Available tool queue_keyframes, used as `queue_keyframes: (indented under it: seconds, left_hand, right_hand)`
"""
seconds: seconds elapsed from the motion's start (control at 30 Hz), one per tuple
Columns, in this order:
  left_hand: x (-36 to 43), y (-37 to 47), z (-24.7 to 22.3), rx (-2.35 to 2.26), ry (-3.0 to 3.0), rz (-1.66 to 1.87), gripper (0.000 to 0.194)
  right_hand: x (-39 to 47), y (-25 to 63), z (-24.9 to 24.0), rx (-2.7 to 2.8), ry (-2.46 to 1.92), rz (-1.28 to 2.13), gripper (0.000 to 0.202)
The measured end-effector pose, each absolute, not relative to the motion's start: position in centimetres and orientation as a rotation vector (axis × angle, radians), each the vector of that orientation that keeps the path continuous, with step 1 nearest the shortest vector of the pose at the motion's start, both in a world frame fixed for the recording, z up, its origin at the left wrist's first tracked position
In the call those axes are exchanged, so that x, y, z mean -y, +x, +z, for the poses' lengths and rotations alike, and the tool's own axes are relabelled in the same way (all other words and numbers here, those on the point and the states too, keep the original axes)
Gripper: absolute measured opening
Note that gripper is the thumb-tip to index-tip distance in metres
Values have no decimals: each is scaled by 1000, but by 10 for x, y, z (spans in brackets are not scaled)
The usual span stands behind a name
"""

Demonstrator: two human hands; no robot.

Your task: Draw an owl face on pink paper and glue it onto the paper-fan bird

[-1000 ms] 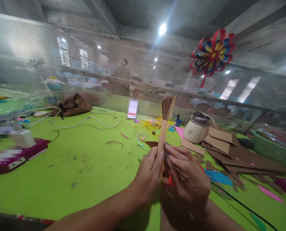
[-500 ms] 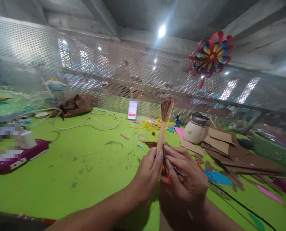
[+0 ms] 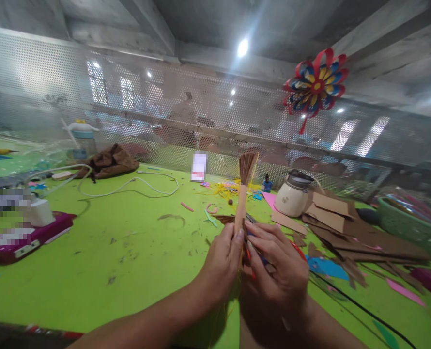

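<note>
The left hand [image 3: 221,254] pinches the brown paper piece [image 3: 239,206] upright over the green table [image 3: 128,286]; the right hand [image 3: 279,259] bends its fingers at the lower part, their grip hidden. The finely split top looks done, the covered lower part perhaps unfinished, with yellow scraps [image 3: 223,188] beyond.

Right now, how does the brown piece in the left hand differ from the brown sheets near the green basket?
Pose: the brown piece is held nearly upright in the left hand, while the brown sheets lie on the green table.
Shape: the brown piece is narrow with a flared, finely lined top; the brown sheets are broad.
Trim: the brown piece has a yellow strand along its flared edge; the brown sheets show none.
Shared: both are brown.
</note>
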State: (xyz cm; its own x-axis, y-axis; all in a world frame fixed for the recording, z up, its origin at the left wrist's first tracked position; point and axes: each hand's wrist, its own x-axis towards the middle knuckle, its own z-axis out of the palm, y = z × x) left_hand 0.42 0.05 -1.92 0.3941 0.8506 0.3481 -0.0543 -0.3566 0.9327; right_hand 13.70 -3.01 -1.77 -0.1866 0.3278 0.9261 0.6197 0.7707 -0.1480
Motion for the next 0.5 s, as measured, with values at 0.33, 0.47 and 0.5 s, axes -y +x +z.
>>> queue_keyframes:
  seconds: [0.33, 0.47, 0.5]
  left_hand:
    - [0, 5, -18, -686, 1570, 1169, 26]
    - [-3, 6, -22, -678, 1488, 1160, 26]
    - [-4, 6, -22, -683, 1484, 1156, 26]
  right_hand:
    - [29, 136, -17, 1755, -748, -296, 35]
    - [30, 136, -16, 1739, -759, -274, 40]
    - [30, 136, -16, 1730, -772, -237, 43]
